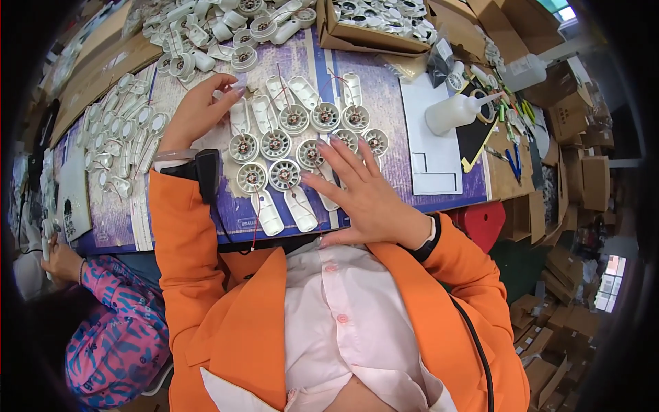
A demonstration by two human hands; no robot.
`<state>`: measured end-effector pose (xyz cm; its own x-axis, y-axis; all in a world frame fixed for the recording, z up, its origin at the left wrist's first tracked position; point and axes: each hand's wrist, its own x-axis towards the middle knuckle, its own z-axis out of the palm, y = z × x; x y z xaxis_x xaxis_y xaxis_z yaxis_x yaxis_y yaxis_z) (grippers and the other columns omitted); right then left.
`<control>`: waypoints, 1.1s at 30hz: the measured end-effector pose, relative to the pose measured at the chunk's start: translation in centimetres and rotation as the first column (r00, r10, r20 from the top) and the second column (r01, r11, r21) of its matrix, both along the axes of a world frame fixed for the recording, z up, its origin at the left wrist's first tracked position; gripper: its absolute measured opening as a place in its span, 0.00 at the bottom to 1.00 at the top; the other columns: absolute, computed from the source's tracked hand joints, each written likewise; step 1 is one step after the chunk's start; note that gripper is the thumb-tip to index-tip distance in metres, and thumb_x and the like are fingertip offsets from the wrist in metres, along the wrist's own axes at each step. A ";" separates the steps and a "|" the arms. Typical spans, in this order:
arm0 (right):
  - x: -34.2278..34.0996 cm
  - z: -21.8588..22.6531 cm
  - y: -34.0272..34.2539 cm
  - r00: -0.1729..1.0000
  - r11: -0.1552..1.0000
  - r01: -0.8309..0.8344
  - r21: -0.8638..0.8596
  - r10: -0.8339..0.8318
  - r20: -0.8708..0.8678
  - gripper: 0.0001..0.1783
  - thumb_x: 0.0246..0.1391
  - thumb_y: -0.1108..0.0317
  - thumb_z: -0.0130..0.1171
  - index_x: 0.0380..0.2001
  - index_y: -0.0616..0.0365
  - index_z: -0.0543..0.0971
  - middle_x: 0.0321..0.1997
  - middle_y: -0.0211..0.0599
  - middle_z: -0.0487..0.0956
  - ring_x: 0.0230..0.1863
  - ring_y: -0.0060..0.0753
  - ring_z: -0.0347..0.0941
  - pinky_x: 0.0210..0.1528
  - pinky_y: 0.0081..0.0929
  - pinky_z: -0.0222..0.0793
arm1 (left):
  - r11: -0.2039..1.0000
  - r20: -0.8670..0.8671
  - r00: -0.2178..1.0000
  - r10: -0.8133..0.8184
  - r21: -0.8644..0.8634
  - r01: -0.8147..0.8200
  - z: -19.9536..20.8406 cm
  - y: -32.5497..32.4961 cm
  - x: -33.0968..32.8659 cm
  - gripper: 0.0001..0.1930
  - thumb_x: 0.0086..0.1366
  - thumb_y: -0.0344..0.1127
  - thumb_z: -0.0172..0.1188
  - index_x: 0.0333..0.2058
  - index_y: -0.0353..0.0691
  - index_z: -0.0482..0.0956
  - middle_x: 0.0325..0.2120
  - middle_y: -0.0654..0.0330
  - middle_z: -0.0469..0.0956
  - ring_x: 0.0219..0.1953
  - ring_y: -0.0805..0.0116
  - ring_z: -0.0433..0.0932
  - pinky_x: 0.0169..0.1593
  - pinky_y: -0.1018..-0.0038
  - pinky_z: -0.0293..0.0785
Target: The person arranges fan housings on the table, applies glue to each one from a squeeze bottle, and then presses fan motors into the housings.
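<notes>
Nearest us, at 6 o'clock in the group, white fan units (283, 175) lie on the bench (395, 189) with their handle shells (268, 214) turned our way; thin red wires (252, 248) trail off some of them. We judge each unit light and stiff, its smooth plastic a little slippery. The spoked heads and wires look like the fragile parts, so we would take hold by the head's outer rim or the handle's long sides, keeping fingertips out of the spokes.

Our right hand (364, 192) comes in from 4 o'clock, palm down, wrist low, its fingers fanned toward 11 o'clock over the heads on that side. Its grip is spread and appears to hold nothing; whether the fingertips touch the rims, we cannot tell.

Farther off, at 10 o'clock of the group, our left hand (195, 106) bends inward at the wrist, fingers half curled and thumb apart, just beside the farther handles. That grip also looks unclosed and without a load.

Beyond, we see a squeeze bottle (446, 117) at 2 o'clock, and a heap of similar fan parts (244, 58) near 11.
</notes>
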<state>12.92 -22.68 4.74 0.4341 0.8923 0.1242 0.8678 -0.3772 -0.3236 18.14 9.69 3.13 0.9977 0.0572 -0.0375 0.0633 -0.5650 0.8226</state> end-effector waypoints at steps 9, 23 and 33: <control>0.7 -1.5 1.5 0.995 1.000 -0.009 -0.023 0.011 0.100 0.51 0.39 0.37 0.61 0.64 0.50 0.56 0.68 0.54 0.49 0.70 0.56 0.40 0.67 0.58 0.31 | 0.996 -0.064 0.997 -0.049 -0.078 0.044 -1.2 0.7 0.2 0.21 0.64 0.45 0.56 0.49 0.36 0.70 0.31 0.62 0.75 0.23 0.76 0.73 0.26 0.78 0.70; 3.0 -2.4 -2.9 0.965 0.954 0.259 0.153 -0.249 -0.081 0.50 0.48 0.50 0.60 0.65 0.62 0.46 0.69 0.63 0.38 0.71 0.58 0.32 0.69 0.48 0.31 | 0.990 -0.312 0.941 -0.134 -0.012 0.138 3.8 0.2 -2.6 0.38 0.53 0.42 0.67 0.59 0.41 0.59 0.47 0.56 0.67 0.26 0.71 0.76 0.28 0.77 0.75; 5.1 -1.2 -2.8 0.925 0.926 0.369 0.077 -0.358 -0.130 0.42 0.57 0.48 0.48 0.66 0.59 0.47 0.70 0.57 0.43 0.72 0.52 0.36 0.69 0.48 0.27 | 0.987 -0.312 0.939 -0.144 -0.115 0.113 3.1 0.3 -2.4 0.34 0.55 0.44 0.66 0.56 0.37 0.62 0.41 0.53 0.71 0.26 0.70 0.78 0.29 0.75 0.77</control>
<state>18.05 -25.48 3.56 0.7425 0.6561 0.1350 0.6329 -0.6211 -0.4622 15.79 10.01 6.19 0.9313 -0.0895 -0.3530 0.2625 -0.5067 0.8212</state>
